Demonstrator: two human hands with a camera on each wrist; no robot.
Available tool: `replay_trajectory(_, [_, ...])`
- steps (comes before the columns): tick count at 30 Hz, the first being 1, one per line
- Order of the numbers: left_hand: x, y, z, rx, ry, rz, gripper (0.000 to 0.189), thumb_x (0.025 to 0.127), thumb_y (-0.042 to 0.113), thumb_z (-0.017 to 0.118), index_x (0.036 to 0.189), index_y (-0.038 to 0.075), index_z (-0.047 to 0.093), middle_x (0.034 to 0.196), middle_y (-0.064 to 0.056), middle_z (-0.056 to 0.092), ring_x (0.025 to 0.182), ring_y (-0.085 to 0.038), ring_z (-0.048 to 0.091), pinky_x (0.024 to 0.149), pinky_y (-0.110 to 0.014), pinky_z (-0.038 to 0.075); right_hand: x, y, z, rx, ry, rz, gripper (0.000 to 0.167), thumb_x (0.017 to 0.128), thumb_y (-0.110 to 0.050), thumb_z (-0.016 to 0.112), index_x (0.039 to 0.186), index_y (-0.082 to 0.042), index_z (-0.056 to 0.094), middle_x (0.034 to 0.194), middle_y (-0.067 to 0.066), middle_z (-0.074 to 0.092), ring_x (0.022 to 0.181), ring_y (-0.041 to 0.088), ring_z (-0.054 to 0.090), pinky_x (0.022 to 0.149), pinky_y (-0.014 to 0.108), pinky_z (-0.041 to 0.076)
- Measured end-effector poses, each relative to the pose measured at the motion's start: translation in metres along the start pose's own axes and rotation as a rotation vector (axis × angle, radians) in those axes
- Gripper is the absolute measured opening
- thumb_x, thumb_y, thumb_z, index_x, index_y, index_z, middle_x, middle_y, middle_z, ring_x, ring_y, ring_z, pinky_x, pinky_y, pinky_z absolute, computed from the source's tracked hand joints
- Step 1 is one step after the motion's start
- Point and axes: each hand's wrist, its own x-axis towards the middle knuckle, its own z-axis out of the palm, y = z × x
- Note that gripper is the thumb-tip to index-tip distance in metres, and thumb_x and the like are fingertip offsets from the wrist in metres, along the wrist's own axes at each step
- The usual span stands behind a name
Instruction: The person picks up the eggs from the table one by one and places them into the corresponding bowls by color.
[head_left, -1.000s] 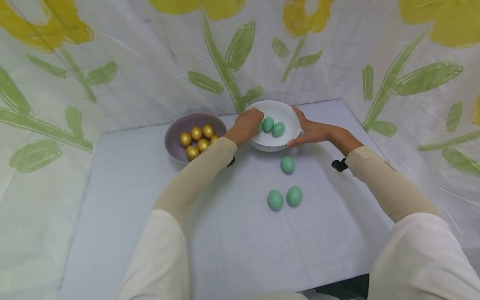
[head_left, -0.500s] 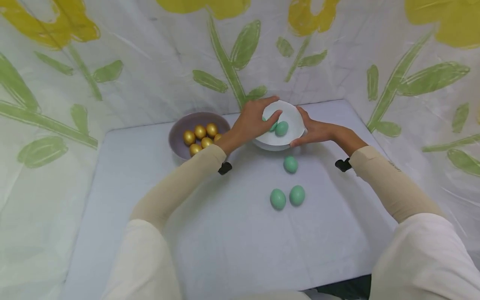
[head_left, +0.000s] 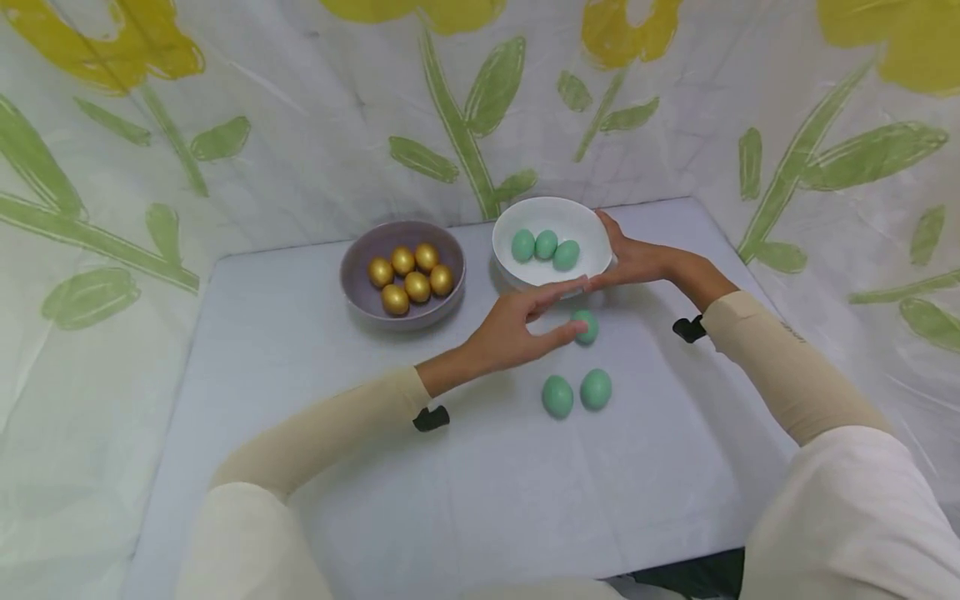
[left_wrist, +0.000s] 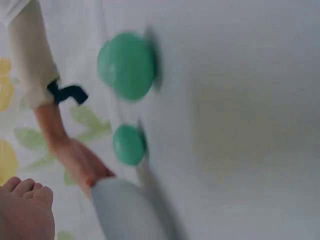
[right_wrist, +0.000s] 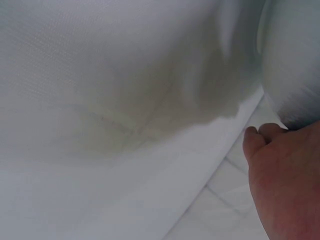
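Note:
My left hand (head_left: 517, 329) reaches across the table with thumb and fingers spread, bare of any object. Its thumb tip overlaps the nearest loose green egg (head_left: 587, 327) in the head view. My right hand (head_left: 633, 257) holds the right side of a white bowl (head_left: 504, 250), thumb at the front and fingers toward the back. In the right wrist view, the fingers lie against the bowl's outer wall (right_wrist: 292, 60). Inside the bowl sit three green eggs (head_left: 546, 245). Two more green eggs, a left one (head_left: 557, 397) and a right one (head_left: 596, 390), lie nearer my body.
A purple bowl (head_left: 356, 293) with several golden eggs (head_left: 417, 287) stands left of the white bowl. Both are near the back edge of the white-covered table (head_left: 420, 500). Behind hangs a curtain (head_left: 300, 133) with painted yellow flowers.
My left hand has let go of a green egg in the white bowl, lifted off, and come forward and down toward the nearest loose egg. The right hand stays on the bowl.

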Motion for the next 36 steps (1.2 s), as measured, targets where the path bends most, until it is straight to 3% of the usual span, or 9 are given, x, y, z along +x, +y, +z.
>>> replay_trajectory(4, [-0.027,-0.002,0.020,-0.093,-0.028,-0.045,0.069,0.096,0.031,0.082,0.158,0.024,0.052,0.160,0.007,0.052,0.148,-0.003,0.043,0.118,-0.028,0.040,0.000,0.000,0.000,-0.010,0.000,0.015,0.137,0.087,-0.043,0.087,0.164,-0.032,-0.026,0.173,0.006,-0.020,0.160,0.036,0.005,0.125,0.065,0.015])
replay_trajectory(8, [-0.050,-0.006,0.037,-0.079,-0.016,-0.153,0.078,0.091,0.038,0.087,0.158,0.029,0.050,0.160,0.011,0.050,0.148,-0.002,0.042,0.118,-0.026,0.039,0.000,0.000,0.000,-0.020,0.003,0.015,0.137,0.087,-0.043,0.087,0.164,-0.032,-0.025,0.173,0.006,-0.019,0.160,0.036,0.004,0.125,0.065,0.014])
replay_trajectory(16, [-0.080,-0.018,0.057,0.008,-0.029,-0.271,0.085,0.085,0.035,0.092,0.156,0.011,0.053,0.158,0.002,0.053,0.147,-0.007,0.046,0.114,-0.022,0.041,-0.002,-0.001,-0.001,-0.012,0.007,0.036,0.137,0.087,-0.043,0.087,0.164,-0.032,-0.026,0.173,0.008,-0.019,0.159,0.037,0.005,0.125,0.066,0.015])
replay_trajectory(27, [-0.089,-0.026,0.065,-0.034,-0.012,-0.340,0.081,0.086,0.028,0.092,0.154,0.007,0.054,0.156,-0.003,0.056,0.146,-0.008,0.047,0.113,-0.019,0.040,0.000,-0.001,0.001,-0.010,0.008,0.015,0.135,0.087,-0.042,0.087,0.164,-0.030,-0.023,0.172,0.009,-0.013,0.158,0.036,0.009,0.125,0.065,0.016])
replay_trajectory(36, [-0.089,-0.025,0.066,-0.114,-0.012,-0.318,0.067,0.090,0.014,0.088,0.149,0.001,0.058,0.152,-0.008,0.060,0.143,-0.012,0.052,0.113,-0.025,0.043,0.000,0.000,0.000,-0.010,0.011,0.036,0.138,0.086,-0.043,0.088,0.164,-0.029,-0.025,0.173,0.008,-0.015,0.159,0.036,0.006,0.125,0.065,0.014])
